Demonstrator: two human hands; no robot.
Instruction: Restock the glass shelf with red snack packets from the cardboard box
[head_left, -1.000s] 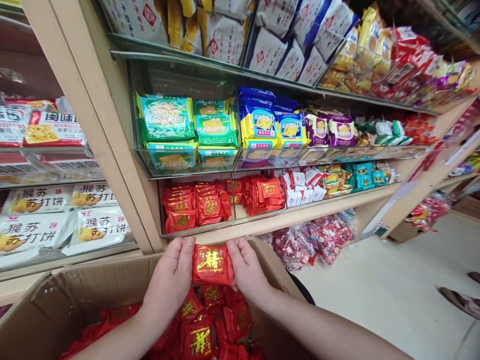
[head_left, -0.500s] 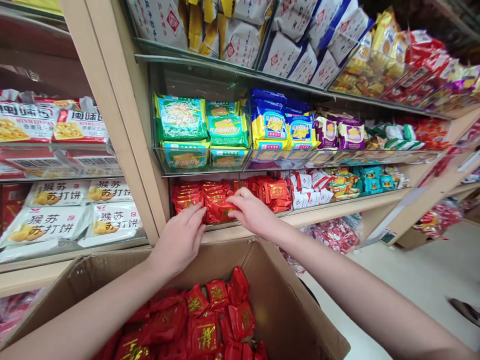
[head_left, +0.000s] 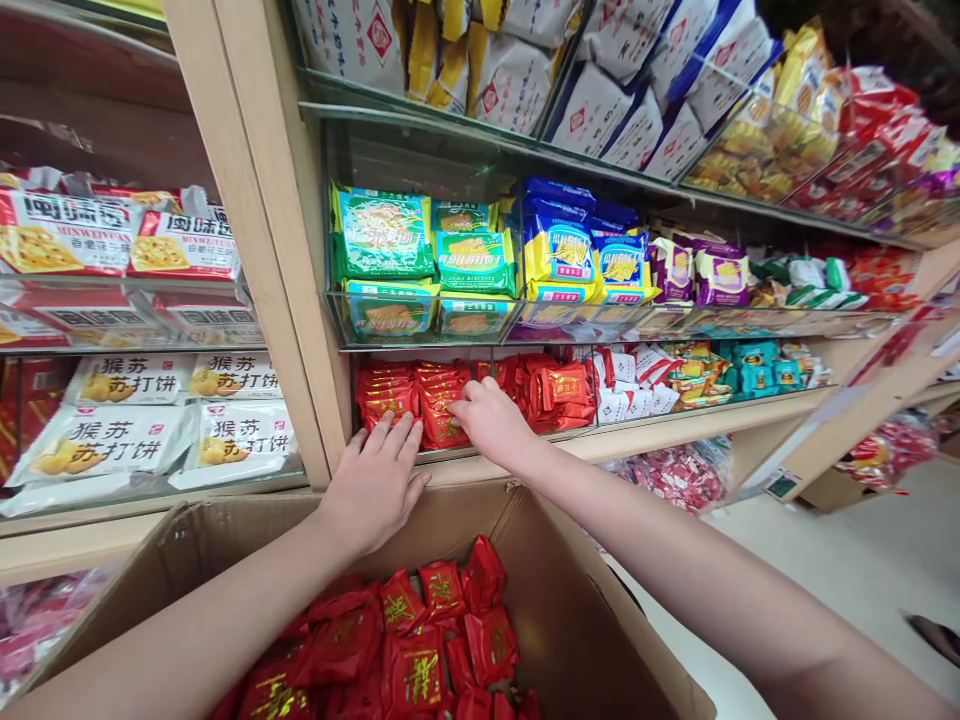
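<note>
My left hand (head_left: 379,485) lies palm down with its fingers spread, the fingertips against red packets (head_left: 386,385) in the bottom bin at the left. Beside it, my right hand (head_left: 491,425) has curled fingers at the right edge of a red foil packet (head_left: 444,410) with gold print. That packet leans upright at the front of its row, and the thumb side of the hand is partly hidden. Below both arms stands an open cardboard box (head_left: 559,600) holding many similar red packets (head_left: 412,670).
More red packets (head_left: 559,390) and white-and-red packets (head_left: 626,385) fill bins to the right. A glass shelf above carries green biscuit packs (head_left: 386,235) and blue-yellow packs (head_left: 559,250). A wooden upright (head_left: 266,220) separates the white cracker packs (head_left: 124,440) at left.
The red packet between my hands has gone from lying tilted to leaning upright in the row. My left hand's fingers have spread apart. The whole view has shifted slightly.
</note>
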